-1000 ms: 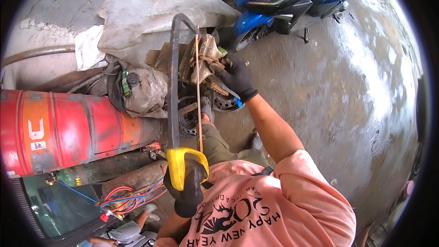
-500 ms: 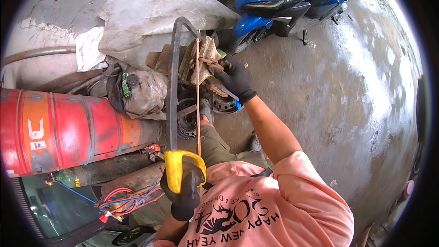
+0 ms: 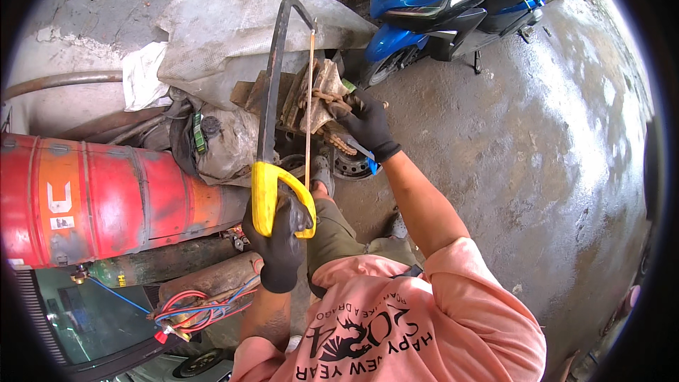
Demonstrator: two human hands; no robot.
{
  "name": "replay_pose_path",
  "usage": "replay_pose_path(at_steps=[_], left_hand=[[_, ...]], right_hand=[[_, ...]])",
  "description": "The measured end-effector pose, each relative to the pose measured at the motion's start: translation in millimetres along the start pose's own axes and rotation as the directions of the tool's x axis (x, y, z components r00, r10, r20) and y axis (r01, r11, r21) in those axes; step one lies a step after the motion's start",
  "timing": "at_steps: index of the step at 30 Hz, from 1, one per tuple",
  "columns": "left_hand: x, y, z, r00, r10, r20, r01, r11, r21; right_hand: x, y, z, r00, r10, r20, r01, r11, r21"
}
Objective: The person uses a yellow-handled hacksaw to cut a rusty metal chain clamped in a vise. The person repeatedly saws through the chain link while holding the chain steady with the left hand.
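Observation:
My gloved left hand [image 3: 280, 235] is closed round the yellow handle of a hacksaw [image 3: 267, 117] with a black bow frame. The saw points away from me, and its thin blade runs across ribbed, rusty metal pieces [image 3: 325, 74]; whether it touches them cannot be told. A rusty chain [image 3: 328, 95] lies over these pieces, and a length of it hangs lower down. At their right side, my gloved right hand [image 3: 369, 122] grips the end of a brown rusty piece [image 3: 339, 108]. Its fingertips are partly hidden.
A wheel rim [image 3: 353, 165] lies below the metal pieces by my feet. On the left are a red and orange drum [image 3: 106, 201], a green gas cylinder [image 3: 159, 263] and coiled hoses [image 3: 205, 308]. A blue motorbike [image 3: 424, 10] stands at the far right on wet concrete [image 3: 509, 141].
My left hand has pushed the hacksaw forward, away from my body, so its handle is farther up. My right hand keeps its place on the metal.

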State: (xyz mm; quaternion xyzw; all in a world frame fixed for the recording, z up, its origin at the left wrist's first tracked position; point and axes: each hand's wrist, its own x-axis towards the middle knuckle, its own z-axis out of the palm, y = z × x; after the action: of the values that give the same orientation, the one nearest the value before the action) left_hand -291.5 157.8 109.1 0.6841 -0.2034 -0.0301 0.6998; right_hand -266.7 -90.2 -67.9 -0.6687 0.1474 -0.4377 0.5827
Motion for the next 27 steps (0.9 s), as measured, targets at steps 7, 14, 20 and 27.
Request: replay_pose_path(at_steps=[7, 14, 20, 27], left_hand=[[6.1, -6.0, -4.8, 0.997, -0.005, 0.073, 0.011, 0.997, -0.071], [9.3, -18.0, -10.2, 0.992, -0.004, 0.127, 0.006, 1.0, -0.022], [6.1, -21.9, -8.1, 0.997, -0.016, 0.081, 0.021, 0.998, -0.057], [-3.8, -20.5, -7.1, 0.997, 0.073, 0.038, -0.077, 0.989, 0.123]], right_hand=[[-0.5, -9.1, 2.7, 1.0, 0.018, -0.012, -0.018, 1.0, -0.018], [-0.2, 1.7, 3.6, 0.999, -0.034, -0.034, 0.033, 0.999, -0.031], [-1.2, 0.7, 3.2, 1.0, 0.02, -0.007, -0.02, 1.0, 0.011], [-0.5, 2.0, 5.3, 1.0, 0.017, -0.005, -0.017, 0.999, 0.047]])
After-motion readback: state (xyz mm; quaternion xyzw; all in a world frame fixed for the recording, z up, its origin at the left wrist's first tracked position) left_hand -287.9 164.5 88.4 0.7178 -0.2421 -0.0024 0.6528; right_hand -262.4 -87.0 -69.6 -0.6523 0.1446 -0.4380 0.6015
